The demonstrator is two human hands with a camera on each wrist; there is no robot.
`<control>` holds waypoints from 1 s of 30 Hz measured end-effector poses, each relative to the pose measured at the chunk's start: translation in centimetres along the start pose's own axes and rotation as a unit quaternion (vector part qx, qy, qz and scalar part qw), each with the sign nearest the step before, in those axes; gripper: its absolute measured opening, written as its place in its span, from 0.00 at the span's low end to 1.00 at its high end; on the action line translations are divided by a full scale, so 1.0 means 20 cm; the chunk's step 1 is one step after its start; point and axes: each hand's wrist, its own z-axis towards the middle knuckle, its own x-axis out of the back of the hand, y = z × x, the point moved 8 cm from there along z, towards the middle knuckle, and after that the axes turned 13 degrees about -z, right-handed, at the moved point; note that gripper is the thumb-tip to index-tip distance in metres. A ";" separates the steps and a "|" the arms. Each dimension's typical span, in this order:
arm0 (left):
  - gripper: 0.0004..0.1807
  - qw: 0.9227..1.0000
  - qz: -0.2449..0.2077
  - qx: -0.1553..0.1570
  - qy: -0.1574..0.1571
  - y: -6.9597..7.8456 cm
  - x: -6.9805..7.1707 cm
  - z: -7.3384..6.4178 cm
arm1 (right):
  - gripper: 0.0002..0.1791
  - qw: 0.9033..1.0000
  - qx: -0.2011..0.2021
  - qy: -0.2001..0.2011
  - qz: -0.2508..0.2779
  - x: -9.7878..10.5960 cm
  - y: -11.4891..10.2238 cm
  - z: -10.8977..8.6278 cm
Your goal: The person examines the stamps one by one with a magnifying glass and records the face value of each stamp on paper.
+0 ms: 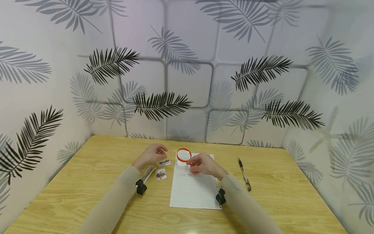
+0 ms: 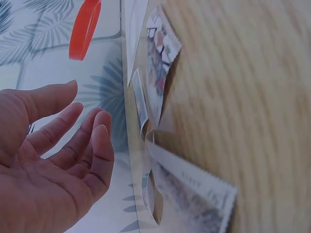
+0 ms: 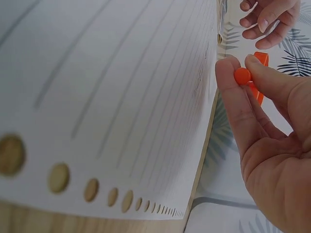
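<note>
My right hand (image 1: 205,165) pinches the handle of a red magnifying glass (image 1: 184,155) between thumb and fingers. The round lens points to the far left, over the top of a lined sheet of paper (image 1: 194,193) with punched holes along its right edge. Faint handwriting shows near the sheet's upper part. In the right wrist view the handle's round end (image 3: 242,75) sticks out of the grip. My left hand (image 1: 151,156) hovers with relaxed, slightly bent fingers and an empty palm. Below and beside it lie several postage stamps (image 1: 161,174), their perforated edges curling up in the left wrist view.
A black pen (image 1: 244,175) lies right of the sheet on the wooden table (image 1: 96,169). Behind the table rises a pale wall (image 1: 187,84) with a leaf pattern. Dark wrist cameras (image 1: 141,187) sit on both sleeves.
</note>
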 end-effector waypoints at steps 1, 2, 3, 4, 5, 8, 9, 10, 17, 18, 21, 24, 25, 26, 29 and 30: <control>0.17 1.000 0.003 0.002 0.001 0.00 -0.01 0.00 | 0.12 1.000 -0.002 -0.001 0.002 0.00 0.00 0.00; 0.16 1.000 0.008 0.002 0.001 0.00 -0.02 0.01 | 0.12 1.000 -0.005 -0.002 0.005 0.00 0.01 0.00; 0.16 1.000 0.012 0.003 0.002 0.00 -0.02 0.01 | 0.12 1.000 -0.010 -0.003 0.008 0.00 0.01 0.00; 0.16 1.000 0.016 0.003 0.002 0.00 -0.03 0.01 | 0.12 1.000 -0.014 -0.003 0.009 0.00 0.02 0.00; 0.15 1.000 0.020 0.003 0.001 0.00 -0.04 0.02 | 0.12 1.000 -0.017 -0.001 0.009 0.00 0.03 -0.01; 0.15 1.000 0.020 0.001 -0.009 0.02 -0.07 0.02 | 0.13 0.999 -0.032 0.006 0.017 -0.01 0.06 -0.01; 0.16 1.000 0.017 0.003 -0.013 0.02 -0.08 0.02 | 0.13 0.999 -0.035 0.009 0.020 -0.01 0.07 -0.01; 0.16 1.000 0.015 0.002 -0.021 0.02 -0.09 0.02 | 0.13 0.999 -0.038 0.012 0.022 0.00 0.07 -0.02; 0.22 0.995 0.035 -0.021 -0.096 0.07 -0.18 0.02 | 0.14 0.998 -0.045 0.013 0.033 0.02 0.12 -0.06; 0.22 0.993 0.041 -0.027 -0.105 0.07 -0.19 0.02 | 0.14 0.998 -0.045 0.012 0.037 0.02 0.13 -0.06; 0.23 0.991 0.046 -0.031 -0.122 0.08 -0.22 0.03 | 0.14 0.998 -0.044 0.009 0.050 0.03 0.16 -0.08; 0.24 0.991 0.044 -0.022 -0.128 0.08 -0.25 0.03 | 0.13 0.997 -0.049 0.007 0.061 0.04 0.19 -0.11; 0.24 0.990 0.043 -0.019 -0.130 0.08 -0.26 0.03 | 0.14 0.997 -0.051 0.006 0.066 0.05 0.20 -0.11; 0.24 0.990 0.045 -0.017 -0.133 0.08 -0.27 0.02 | 0.13 0.996 -0.053 0.006 0.069 0.05 0.21 -0.12; 0.25 0.989 0.050 -0.016 -0.141 0.08 -0.30 0.02 | 0.13 0.995 -0.063 0.005 0.083 0.06 0.24 -0.14; 0.25 0.988 0.051 -0.016 -0.143 0.08 -0.30 0.02 | 0.14 0.994 -0.066 0.007 0.085 0.07 0.26 -0.15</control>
